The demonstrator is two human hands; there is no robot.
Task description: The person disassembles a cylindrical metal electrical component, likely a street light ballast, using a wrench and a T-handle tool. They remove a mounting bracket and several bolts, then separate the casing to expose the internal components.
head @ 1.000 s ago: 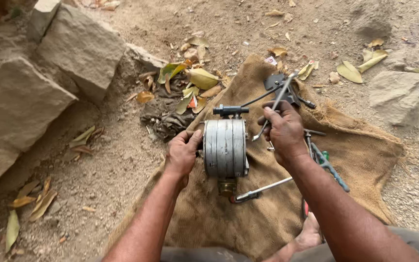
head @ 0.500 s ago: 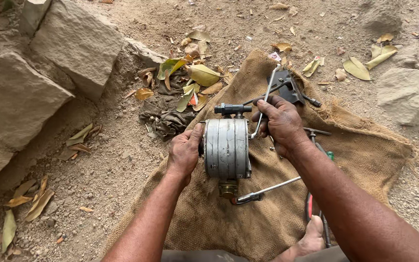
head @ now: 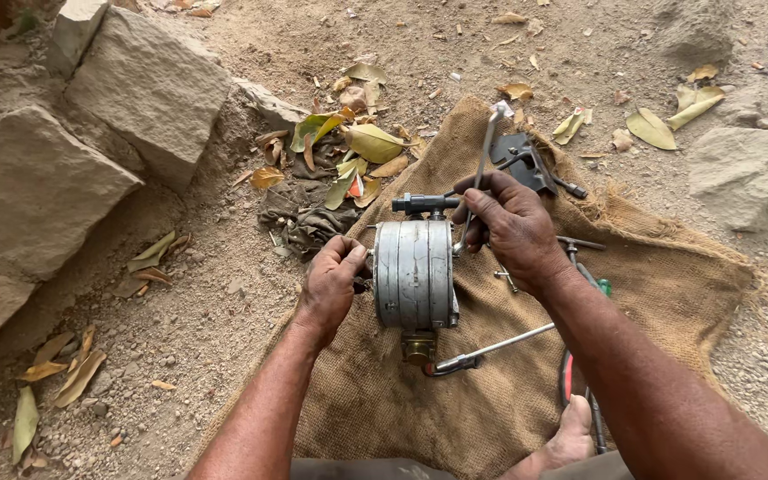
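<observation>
on dusty ground a burlap sack (head: pixel 668 293) carries the metal drum (head: pixel 414 274), left hand (head: pixel 332 283) clenched on its side, right hand (head: pixel 510 227) gripping a long wrench (head: pixel 480 169) that should, i'd say, stay square on the fitting.

A burlap sack (head: pixel 651 293) is spread on sandy ground (head: pixel 224 311). On the sack stand a ribbed metal drum (head: pixel 413 271), a dark metal plate (head: pixel 519 153) at the far edge, and a long rod (head: pixel 500 345) near the drum's base. Dry leaves (head: pixel 348 147) and large stone blocks (head: pixel 37 187) lie on the dirt beside it.
</observation>
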